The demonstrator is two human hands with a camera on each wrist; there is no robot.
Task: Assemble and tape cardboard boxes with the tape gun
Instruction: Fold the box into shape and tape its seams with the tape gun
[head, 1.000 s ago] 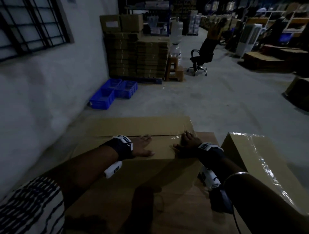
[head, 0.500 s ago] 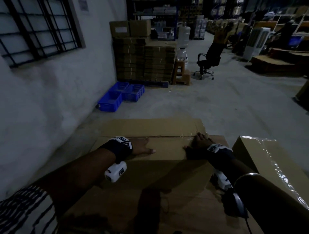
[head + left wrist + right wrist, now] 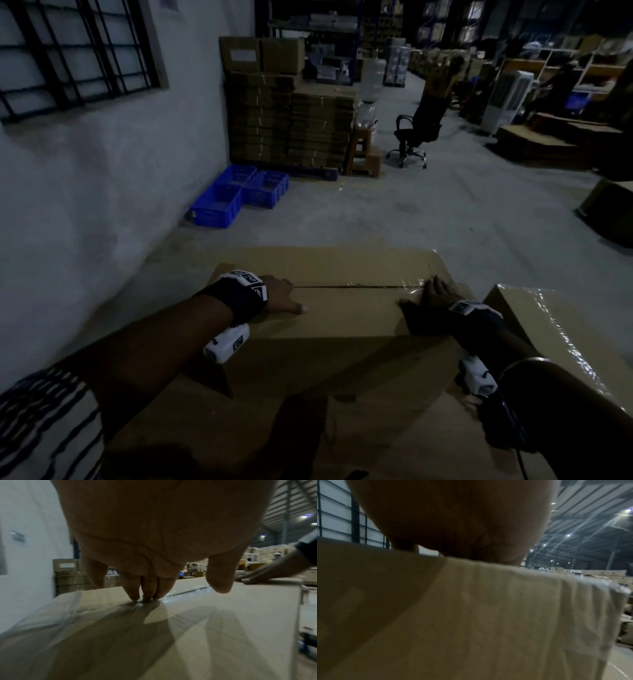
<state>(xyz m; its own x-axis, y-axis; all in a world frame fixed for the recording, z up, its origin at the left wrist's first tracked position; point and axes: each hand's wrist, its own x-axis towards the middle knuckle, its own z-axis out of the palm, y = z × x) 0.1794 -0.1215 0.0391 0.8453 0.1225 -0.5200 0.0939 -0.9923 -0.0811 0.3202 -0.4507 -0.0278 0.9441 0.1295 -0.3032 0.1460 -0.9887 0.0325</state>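
Pressing clear tape (image 3: 187, 591) down along the centre seam (image 3: 356, 286) of the cardboard box (image 3: 342, 318) looks like the step in hand; the tape gun is not in view. The next move probably calls for rubbing along the whole strip so it bonds. At the seam's left end, the left hand (image 3: 279, 294) lies open, its straight fingertips (image 3: 145, 596) touching the glossy tape. At the right end, the right hand (image 3: 433, 296) lies flat over the top near the box's corner, fingers extended, gripping nothing. Further right, just beside, stands a second taped box (image 3: 561, 339).
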